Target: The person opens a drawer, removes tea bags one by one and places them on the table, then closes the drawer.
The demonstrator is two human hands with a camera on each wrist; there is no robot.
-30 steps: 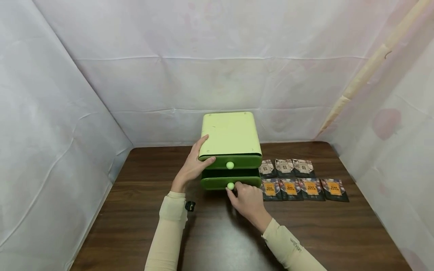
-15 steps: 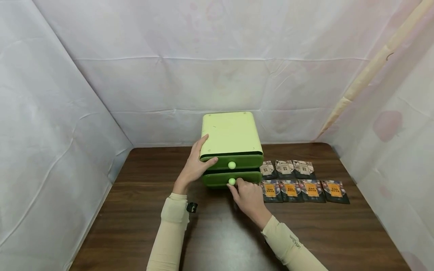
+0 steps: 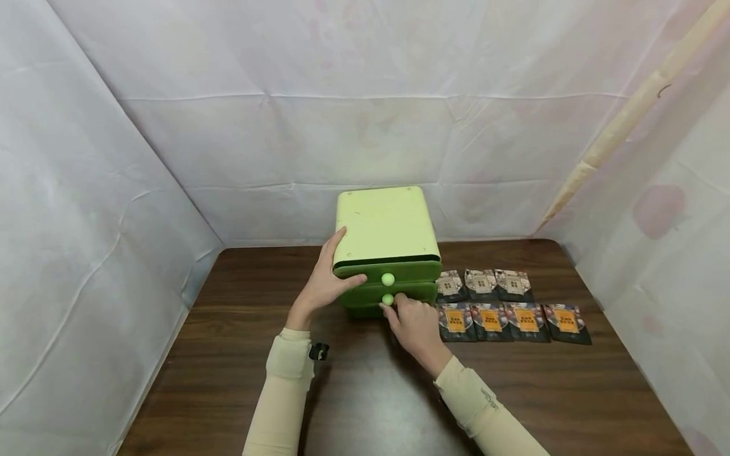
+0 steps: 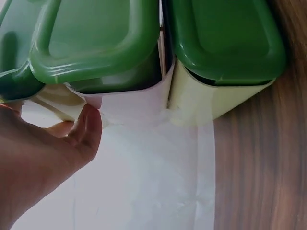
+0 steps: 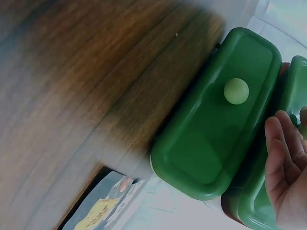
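Observation:
A light-green drawer cabinet (image 3: 388, 221) with dark green drawer fronts stands at the table's back. My left hand (image 3: 326, 282) grips its left front corner, fingers along the side and top edge, thumb against the top drawer (image 3: 413, 272). Seen from the left wrist, those fingers (image 4: 88, 127) bend against the cabinet's side. With thumb and forefinger, my right hand (image 3: 419, 326) pinches the round knob (image 3: 388, 299) of the middle drawer (image 3: 422, 292). That drawer still projects slightly. The bottom drawer (image 5: 206, 139), with its own pale knob (image 5: 236, 91), sits below, mostly hidden in the head view.
Right of the cabinet, several dark packets with orange labels (image 3: 527, 318) form a front row on the wooden table (image 3: 365, 405). Behind them lie 3 packets with pale labels (image 3: 481, 283). White sheeting (image 3: 285, 139) closes off the back and both sides.
My right hand has moved back toward the cabinet, and the middle drawer has slid inward. The dark gap under the top drawer has closed up. My left hand keeps its place.

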